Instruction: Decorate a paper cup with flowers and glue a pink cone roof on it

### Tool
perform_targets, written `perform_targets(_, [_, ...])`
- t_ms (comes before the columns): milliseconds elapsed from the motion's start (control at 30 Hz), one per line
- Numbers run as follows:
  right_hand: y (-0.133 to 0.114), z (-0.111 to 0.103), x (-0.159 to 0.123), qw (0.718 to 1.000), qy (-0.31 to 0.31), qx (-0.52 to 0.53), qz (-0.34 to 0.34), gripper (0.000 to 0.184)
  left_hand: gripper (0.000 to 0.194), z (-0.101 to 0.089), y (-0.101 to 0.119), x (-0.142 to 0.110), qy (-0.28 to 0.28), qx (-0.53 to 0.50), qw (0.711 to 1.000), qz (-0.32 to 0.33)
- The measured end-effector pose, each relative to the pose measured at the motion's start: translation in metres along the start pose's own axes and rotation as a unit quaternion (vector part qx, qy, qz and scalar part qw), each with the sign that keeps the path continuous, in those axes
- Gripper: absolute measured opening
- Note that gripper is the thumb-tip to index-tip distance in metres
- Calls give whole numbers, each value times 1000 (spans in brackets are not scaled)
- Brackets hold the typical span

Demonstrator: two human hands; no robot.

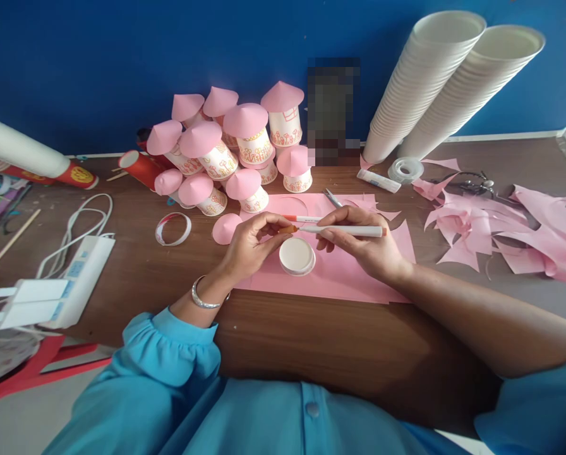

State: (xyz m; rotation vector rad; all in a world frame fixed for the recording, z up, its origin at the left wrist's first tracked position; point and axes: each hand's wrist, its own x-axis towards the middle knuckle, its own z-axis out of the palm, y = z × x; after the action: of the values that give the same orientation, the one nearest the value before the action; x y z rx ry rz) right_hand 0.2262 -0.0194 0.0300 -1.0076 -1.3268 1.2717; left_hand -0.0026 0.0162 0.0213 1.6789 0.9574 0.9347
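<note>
Between the thumb and fingertips of my left hand (254, 243) is a small orange-brown marker cap (289, 230). My right hand (366, 243) grips a white marker (359, 231) with an orange end, its tip pointing left at the cap. Cap and tip meet or nearly meet; I cannot tell which. Just below them a white paper cup (297, 256) stands upside down on a pink paper sheet (349, 278). Behind my fingers lies a second marker (302, 218), white with a red-orange end. Scissors (333, 198), partly hidden, rest at the sheet's far edge.
Several cup houses with pink cone roofs (246, 120) crowd the back. Tall cup stacks (425, 76) lean against the blue wall. Pink scraps (472, 221), clear tape (405, 170) and a glue tube (378, 181) lie right; a tape roll (173, 229) and power strip (81, 278) left.
</note>
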Motion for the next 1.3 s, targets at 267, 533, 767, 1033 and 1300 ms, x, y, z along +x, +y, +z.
perform_targets(267, [3, 7, 3, 998, -29, 41, 46, 37, 16, -1, -2, 2, -11, 47, 996, 73])
perform_targets(533, [13, 11, 1, 992, -26, 105, 62, 35, 17, 2, -2, 0, -2, -17, 999, 46])
perform_targets(767, [9, 15, -4, 994, -7, 95, 51, 27, 11, 4, 0, 0, 11, 23, 991, 135])
perform_targets(1033, [16, 19, -5, 986, -1, 151, 76, 30, 10, 4, 9, 2, 28, 219, 924, 312])
perform_targets(1300, [11, -7, 7, 992, -28, 111, 47, 50, 10, -15, -6, 5, 84, 185, 959, 197])
